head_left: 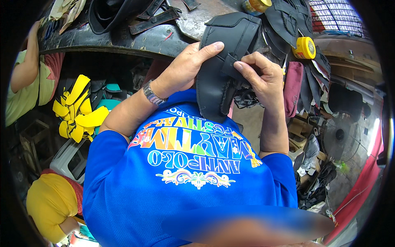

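Note:
Up before my chest, partly over the dark table's edge, is a black shoe upper (214, 76) with stitched edges and a small strap (231, 66) across it. My left hand (187, 66), a metal watch on its wrist, grips its left side with the thumb flat on top and the other fingers hidden behind. At the right side of the piece, my right hand (261, 74) pinches the end of the small strap between thumb and bent forefinger. The lower part of the upper hangs close to my blue shirt.
The dark worktable (119, 41) carries black leather pieces (154, 21) and a yellow-lidded jar (258, 5). More black uppers (284, 22) and a yellow jar (304, 48) lie right. Yellow cut pieces (78, 109) are left, near two people; a fan (340, 134) stands far right.

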`<state>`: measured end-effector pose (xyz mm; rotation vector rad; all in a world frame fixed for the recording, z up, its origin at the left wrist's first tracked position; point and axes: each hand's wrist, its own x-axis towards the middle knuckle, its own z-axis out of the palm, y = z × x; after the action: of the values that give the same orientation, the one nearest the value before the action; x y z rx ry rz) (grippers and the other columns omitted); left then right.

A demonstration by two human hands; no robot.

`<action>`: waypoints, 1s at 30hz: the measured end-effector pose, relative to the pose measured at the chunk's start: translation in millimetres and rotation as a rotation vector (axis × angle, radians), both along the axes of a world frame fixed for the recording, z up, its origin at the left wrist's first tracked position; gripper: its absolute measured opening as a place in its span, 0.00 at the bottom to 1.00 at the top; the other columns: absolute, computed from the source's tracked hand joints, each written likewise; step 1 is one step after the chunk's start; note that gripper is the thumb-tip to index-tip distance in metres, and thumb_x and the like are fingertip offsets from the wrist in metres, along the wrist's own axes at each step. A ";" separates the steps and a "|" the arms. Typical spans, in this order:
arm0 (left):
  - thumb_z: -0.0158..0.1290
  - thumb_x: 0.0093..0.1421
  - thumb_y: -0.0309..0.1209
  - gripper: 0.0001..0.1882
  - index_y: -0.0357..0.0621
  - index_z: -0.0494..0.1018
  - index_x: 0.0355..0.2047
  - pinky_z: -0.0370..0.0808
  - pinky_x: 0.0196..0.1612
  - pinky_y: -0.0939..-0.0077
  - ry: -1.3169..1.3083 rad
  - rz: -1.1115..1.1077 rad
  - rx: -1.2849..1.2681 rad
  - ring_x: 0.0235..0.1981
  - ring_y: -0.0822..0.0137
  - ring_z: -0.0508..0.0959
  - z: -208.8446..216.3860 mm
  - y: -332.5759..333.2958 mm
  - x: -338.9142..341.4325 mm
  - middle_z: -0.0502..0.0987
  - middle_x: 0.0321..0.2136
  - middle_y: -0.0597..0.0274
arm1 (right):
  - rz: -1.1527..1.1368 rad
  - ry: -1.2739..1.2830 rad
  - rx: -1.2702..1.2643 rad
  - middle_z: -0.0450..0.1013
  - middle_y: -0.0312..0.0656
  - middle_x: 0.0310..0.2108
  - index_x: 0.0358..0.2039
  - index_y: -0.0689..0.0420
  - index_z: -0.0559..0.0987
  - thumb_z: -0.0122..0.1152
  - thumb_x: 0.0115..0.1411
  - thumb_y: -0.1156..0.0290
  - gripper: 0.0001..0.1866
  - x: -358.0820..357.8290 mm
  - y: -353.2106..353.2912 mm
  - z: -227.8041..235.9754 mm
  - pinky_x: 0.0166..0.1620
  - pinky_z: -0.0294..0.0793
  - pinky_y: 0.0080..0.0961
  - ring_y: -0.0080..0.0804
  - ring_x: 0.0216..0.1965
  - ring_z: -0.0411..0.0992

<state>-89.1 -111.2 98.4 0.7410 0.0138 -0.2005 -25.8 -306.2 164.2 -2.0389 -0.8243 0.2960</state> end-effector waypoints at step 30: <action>0.60 0.62 0.26 0.13 0.35 0.77 0.47 0.83 0.42 0.74 -0.088 0.096 0.183 0.39 0.69 0.84 -17.0 3.1 -0.2 0.82 0.40 0.57 | 0.064 -0.506 -0.115 0.69 0.46 0.47 0.49 0.54 0.78 0.76 0.44 0.75 0.29 -11.6 6.7 -0.5 0.38 0.78 0.30 0.36 0.36 0.76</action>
<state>-89.3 -108.1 81.3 0.9287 -0.0164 -0.0753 -37.4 -299.5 163.7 -2.2329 -1.2025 -0.1527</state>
